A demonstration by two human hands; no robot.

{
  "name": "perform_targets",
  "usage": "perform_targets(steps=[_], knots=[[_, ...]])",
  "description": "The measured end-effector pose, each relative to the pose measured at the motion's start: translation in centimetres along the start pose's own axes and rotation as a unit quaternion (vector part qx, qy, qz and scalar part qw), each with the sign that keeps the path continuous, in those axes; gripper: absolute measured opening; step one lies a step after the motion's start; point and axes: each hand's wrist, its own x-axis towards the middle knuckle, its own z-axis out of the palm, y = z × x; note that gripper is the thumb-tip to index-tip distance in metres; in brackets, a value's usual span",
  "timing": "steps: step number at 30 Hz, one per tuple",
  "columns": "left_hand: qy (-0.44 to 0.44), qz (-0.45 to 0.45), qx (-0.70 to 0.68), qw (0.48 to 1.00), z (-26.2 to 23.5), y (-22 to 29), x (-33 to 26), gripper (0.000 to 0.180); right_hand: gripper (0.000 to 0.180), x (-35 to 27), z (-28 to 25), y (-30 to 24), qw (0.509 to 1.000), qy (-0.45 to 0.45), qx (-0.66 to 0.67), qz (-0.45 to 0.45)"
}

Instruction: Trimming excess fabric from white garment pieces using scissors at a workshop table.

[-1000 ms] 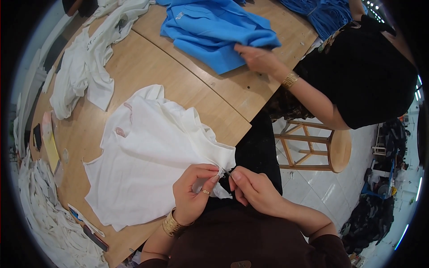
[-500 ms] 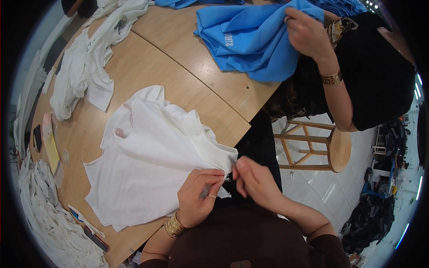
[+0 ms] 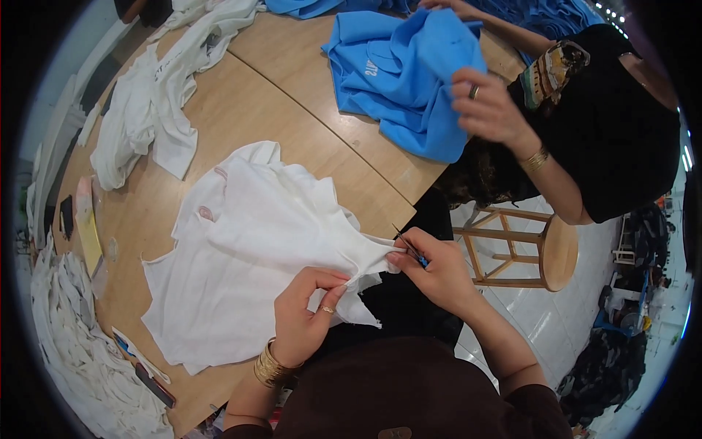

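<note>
At the table edge [image 3: 409, 192], snips [image 3: 411, 249] point up-left.

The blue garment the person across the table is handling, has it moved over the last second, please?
Yes. The blue garment was lying flat on the wooden table; now the co-worker's hand holds it bunched, lifted toward the table's right edge.
</note>
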Motion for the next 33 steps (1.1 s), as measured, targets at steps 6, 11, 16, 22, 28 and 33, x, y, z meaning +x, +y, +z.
perform_targets(steps=[6,11,16,22,28,33], knots=[[-0.05,-0.071,-0.015,0.996,-0.3,-0.1,0.0,0.007,0.016,-0.1,0.1,0.3,0.995,0.044,-0.063,-0.069],[-0.065,-0.107,-0.049,0.991,0.5,0.4,0.5,0.013,0.018,-0.4,-0.1,-0.9,0.987,0.006,-0.071,-0.142],[-0.057,-0.04,0.032,0.997,0.8,0.6,1.4,0.012,0.017,-0.3,-0.4,-1.2,0.983,0.006,-0.078,-0.165],[-0.082,-0.097,-0.019,0.992,0.9,0.5,1.3,0.012,0.021,0.3,-0.2,0.6,0.972,0.073,-0.123,-0.185],[-0.077,-0.148,-0.063,0.984,0.7,0.5,1.2,0.012,0.021,-2.8,0.4,-1.0,0.995,-0.071,0.067,0.028],[-0.07,-0.14,-0.082,0.984,1.1,0.8,1.4,0.011,0.026,-3.5,1.5,-0.5,0.981,-0.163,0.092,0.047]])
